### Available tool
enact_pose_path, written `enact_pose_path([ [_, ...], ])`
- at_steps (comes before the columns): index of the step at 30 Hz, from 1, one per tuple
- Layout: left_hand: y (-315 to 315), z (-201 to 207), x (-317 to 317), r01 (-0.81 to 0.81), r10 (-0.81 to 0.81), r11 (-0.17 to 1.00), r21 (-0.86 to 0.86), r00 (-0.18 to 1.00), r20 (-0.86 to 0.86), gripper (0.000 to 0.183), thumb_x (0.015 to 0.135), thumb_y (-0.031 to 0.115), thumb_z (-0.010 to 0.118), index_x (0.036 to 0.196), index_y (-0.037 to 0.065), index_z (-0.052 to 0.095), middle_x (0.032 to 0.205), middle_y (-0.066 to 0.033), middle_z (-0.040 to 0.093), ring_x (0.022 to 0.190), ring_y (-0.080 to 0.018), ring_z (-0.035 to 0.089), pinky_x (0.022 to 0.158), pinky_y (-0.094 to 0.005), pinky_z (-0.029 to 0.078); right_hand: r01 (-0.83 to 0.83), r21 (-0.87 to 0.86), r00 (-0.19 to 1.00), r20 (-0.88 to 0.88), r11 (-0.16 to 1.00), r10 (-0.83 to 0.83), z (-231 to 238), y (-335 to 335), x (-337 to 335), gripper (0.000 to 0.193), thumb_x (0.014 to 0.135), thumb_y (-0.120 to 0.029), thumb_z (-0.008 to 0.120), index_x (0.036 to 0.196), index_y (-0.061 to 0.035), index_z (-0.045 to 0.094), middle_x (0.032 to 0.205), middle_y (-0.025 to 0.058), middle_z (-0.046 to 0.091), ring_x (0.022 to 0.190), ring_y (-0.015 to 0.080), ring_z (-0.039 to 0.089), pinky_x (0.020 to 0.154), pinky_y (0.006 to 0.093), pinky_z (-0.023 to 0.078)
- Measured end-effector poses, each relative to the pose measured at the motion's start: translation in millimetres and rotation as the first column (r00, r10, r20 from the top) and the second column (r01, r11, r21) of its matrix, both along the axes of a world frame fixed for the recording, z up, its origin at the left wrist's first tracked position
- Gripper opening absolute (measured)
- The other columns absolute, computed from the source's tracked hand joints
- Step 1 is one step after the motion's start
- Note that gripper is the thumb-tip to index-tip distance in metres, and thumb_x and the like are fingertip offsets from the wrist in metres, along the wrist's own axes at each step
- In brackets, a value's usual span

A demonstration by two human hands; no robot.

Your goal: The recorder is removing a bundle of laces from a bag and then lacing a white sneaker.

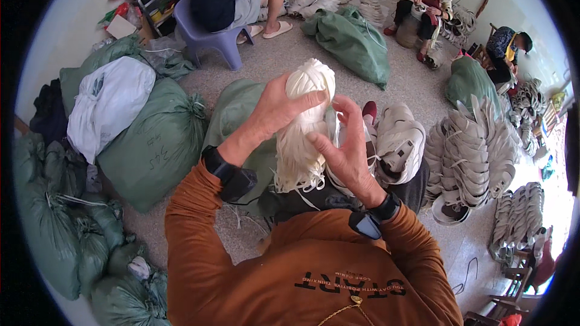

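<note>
A bundle of white, flat shoelaces (pixel 300 163) hangs upright before my chest, with a rounded, folded top and loose ends fanning downward. My left hand (pixel 275 105) wraps round its upper part, thumb across the front. My right hand (pixel 352 157) cups the bundle's right side, its thumb against the strands below the bound neck and its fingers curled, partly hidden. Just right of that hand, a white sneaker (pixel 400 148) with loose laces lies over my dark-trousered lap. Another white shoe, mostly covered by my right hand, is beside it.
Green sacks (pixel 154 145) crowd the left, one under a white bag (pixel 109 99). Stacked pale shoe parts (pixel 465 154) stand at right. Ahead, a person sits on a purple stool (pixel 208 33) near a green sack (pixel 353 42). Two more people work seated at far right.
</note>
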State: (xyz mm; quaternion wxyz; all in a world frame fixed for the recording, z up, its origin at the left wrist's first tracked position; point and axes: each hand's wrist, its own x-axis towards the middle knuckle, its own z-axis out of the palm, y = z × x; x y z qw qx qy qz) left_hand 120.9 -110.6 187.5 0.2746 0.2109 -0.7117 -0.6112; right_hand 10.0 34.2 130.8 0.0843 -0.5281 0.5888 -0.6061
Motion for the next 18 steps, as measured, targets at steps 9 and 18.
enact_pose_path([
  [9, 6, 2, -14, 0.251, -0.245, 0.960, -0.126, 0.967, 0.066, 0.060, 0.089, 0.048, 0.072, 0.120, -0.003, 0.060, 0.109, -0.0086, 0.065, 0.100, -0.0126, 0.058, 0.087, -0.0303, 0.048, -0.411, -0.222, 0.452, 0.793, 0.884, 0.409, -2, 4, -28, 0.053, 0.103, -0.033, 0.054, 0.144, -0.0009, 0.043, 0.135, 0.0094, 0.057, 0.123, 0.0195, 0.056, 0.106, 0.0377, 0.043],
  [18, 52, -57, -25, 0.381, -0.380, 0.922, 0.062, 0.925, -0.031, 0.093, 0.072, 0.022, 0.086, 0.146, 0.000, 0.034, 0.135, -0.0132, 0.050, 0.127, -0.0228, 0.048, 0.106, -0.0372, 0.040, -0.350, -0.434, 0.206, 0.829, 0.830, 0.520, -9, 19, -48, 0.047, 0.102, -0.028, 0.052, 0.137, 0.0023, 0.049, 0.132, 0.0099, 0.060, 0.120, 0.0227, 0.058, 0.106, 0.0382, 0.044],
])
